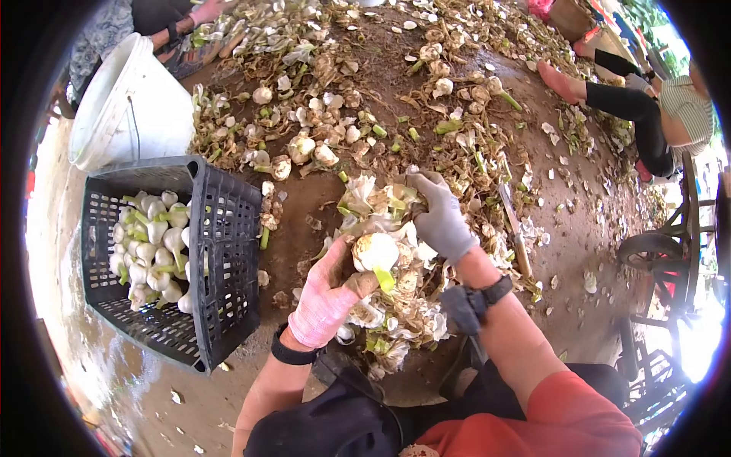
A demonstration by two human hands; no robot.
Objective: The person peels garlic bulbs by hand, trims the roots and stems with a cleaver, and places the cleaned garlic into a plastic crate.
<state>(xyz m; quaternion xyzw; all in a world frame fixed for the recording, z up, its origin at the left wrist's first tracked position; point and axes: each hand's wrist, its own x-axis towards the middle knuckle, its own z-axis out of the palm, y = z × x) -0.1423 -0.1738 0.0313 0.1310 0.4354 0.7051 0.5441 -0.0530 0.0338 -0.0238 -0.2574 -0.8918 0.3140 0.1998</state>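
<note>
The left hand (329, 293) wears a pink glove (316, 312), knitted and dirty with mud at the fingers, and a black band (293, 355) at the wrist. The right hand (443, 219) wears a grey glove (449, 228), a black watch (468, 299) and a red sleeve (567, 411).

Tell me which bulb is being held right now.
The white bulb with a green stub, gripped in the left hand above the husk pile. The other bulbs lie loose in the crate or on the ground.

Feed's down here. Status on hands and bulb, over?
Left hand shut on white bulb. Right hand on husk pile, grip unclear. Black crate off to the left, nothing blocking.
</note>
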